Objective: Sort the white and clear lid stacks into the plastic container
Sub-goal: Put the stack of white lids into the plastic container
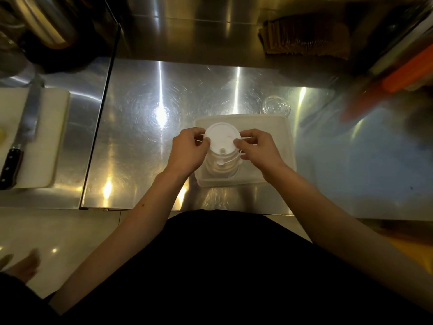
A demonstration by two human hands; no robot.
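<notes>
While both hands work over the plastic container (276,123), a stack of white lids (222,139) stands inside it, at its left half, and rises above the rim. The left hand (187,148) pinches the left edge of the top lid: thumb and fingertips are closed on the rim, the other fingers are curled. The right hand (260,146) does the same at the right edge, with the fingers bent in and nearly closed on the lid rim. Below the top lid, more lids of the stack show on the near side, with small round plugs on thin tabs. The container is translucent white, rectangular, and it sits on the steel counter (145,118), a little right of the middle. Just beyond its far right corner a stack of clear lids (276,106) rests on the counter, outside the container and close to it; whether it touches the rim I cannot tell. At the far left a white cutting board (54,127) lies on a lower surface, and a knife (21,137) with a dark handle lies along it. At the right side some orange objects (403,73) are blurred, so I cannot tell what they are.
</notes>
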